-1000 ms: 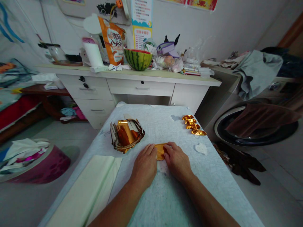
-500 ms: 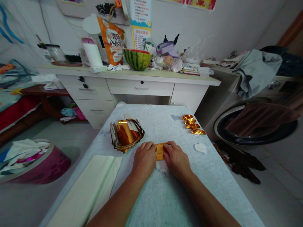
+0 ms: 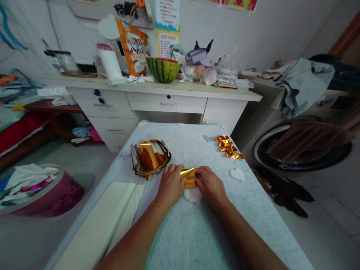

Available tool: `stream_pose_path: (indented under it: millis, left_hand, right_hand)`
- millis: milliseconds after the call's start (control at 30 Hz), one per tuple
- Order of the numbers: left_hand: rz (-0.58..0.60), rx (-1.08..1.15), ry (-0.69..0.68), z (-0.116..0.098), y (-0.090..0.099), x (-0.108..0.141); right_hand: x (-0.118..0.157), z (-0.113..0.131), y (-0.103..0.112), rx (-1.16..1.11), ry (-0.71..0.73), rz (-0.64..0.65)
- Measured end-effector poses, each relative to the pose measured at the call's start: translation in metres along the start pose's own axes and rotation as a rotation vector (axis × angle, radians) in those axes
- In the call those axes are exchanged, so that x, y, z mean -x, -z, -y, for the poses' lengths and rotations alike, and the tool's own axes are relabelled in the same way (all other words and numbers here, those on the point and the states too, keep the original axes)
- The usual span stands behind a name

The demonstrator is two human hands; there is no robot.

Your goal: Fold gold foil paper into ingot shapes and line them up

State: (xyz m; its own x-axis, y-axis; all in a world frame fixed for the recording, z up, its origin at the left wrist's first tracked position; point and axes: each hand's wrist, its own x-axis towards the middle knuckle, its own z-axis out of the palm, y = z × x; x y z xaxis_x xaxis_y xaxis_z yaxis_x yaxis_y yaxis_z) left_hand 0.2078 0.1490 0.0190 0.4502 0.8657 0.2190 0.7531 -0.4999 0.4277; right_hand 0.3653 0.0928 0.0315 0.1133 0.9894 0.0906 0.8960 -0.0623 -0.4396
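Fingers [image 3: 174, 169] of the left hand [image 3: 170, 184] are closed on the left end of the gold foil piece [image 3: 189, 177], and those of the right hand [image 3: 211, 184] pinch its right end. Location: near the middle of the cloth-covered surface [image 3: 202, 150]; whether its underside touches the cloth cannot be determined. Risks, in this inspector's judgement: uneven pull between the two hands could tear or skew the foil; pressing too hard could leave unwanted creases; a slick face could slip if either pinch loosens. Loose cloth could ruck beneath the wrists and spoil a straight edge. The bundle of foil sheets [image 3: 149, 157] stands near the left hand, so a careless sweep could knock it and scatter its contents. The row of folded gold pieces [image 3: 227, 149], near the surface's right edge, could be brushed to the floor by a wide movement of the right arm. Markings: the orange bag [image 3: 135, 50] carries large characters, not reliably legible. The yellow wall notice [image 3: 168, 43] bears a heading apparently beginning 好孩子; its smaller lines are unreadable, as is the print on the blue-bordered notice [image 3: 168, 15] above. No brand can be made out on the washing machine [image 3: 298, 142].
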Motion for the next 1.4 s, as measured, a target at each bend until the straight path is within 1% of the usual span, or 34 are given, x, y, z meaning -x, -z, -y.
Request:
stream_pose_path:
  millis: [100,200,367,467,600,700,800,933,1067,1100,1167,1267,1333,1400]
  left_hand:
    - [0.026,-0.019,0.039,0.001,-0.001,-0.002]
    - [0.030,-0.018,0.047,0.000,-0.001,-0.003]
    - [0.020,-0.001,0.036,0.002,-0.002,-0.004]
    - [0.044,0.006,0.032,0.003,-0.001,-0.005]
    - [0.065,-0.006,0.047,0.002,0.001,-0.008]
    - [0.057,-0.007,0.044,0.001,0.002,-0.009]
    - [0.031,0.026,0.014,0.000,0.001,-0.008]
    - [0.008,0.145,-0.010,-0.001,-0.001,-0.004]
    - [-0.008,0.260,0.054,-0.003,0.000,-0.002]
    - [-0.002,0.297,0.074,-0.004,0.001,-0.002]
    - [0.025,0.384,0.091,-0.006,0.003,-0.001]
    - [0.064,0.502,0.074,-0.009,0.007,0.001]
    - [0.082,0.558,0.070,-0.010,0.009,0.002]
    - [0.096,0.611,0.074,-0.010,0.011,0.004]
  right_hand:
    - [0.000,-0.001,-0.001,-0.011,-0.016,-0.022]
    - [-0.002,-0.002,-0.003,-0.023,-0.041,-0.066]
    - [-0.006,-0.005,-0.007,0.063,-0.036,-0.141]
    - [-0.009,-0.005,-0.009,0.103,-0.060,-0.132]
    - [-0.011,-0.004,-0.012,0.120,-0.074,-0.082]
    - [-0.011,-0.005,-0.013,0.096,-0.064,-0.089]
    - [-0.012,-0.007,-0.012,0.031,-0.062,-0.116]
    - [-0.012,-0.012,-0.011,-0.140,-0.063,-0.168]
    - [-0.013,-0.019,-0.012,-0.464,-0.054,-0.199]
    - [-0.013,-0.021,-0.012,-0.564,-0.059,-0.186]
    - [-0.013,-0.023,-0.011,-0.758,-0.069,-0.115]
    - [-0.011,-0.023,-0.006,-1.021,-0.091,0.004]
    - [-0.010,-0.021,-0.001,-1.140,-0.114,0.027]
    - [-0.009,-0.019,0.003,-1.203,-0.137,0.025]
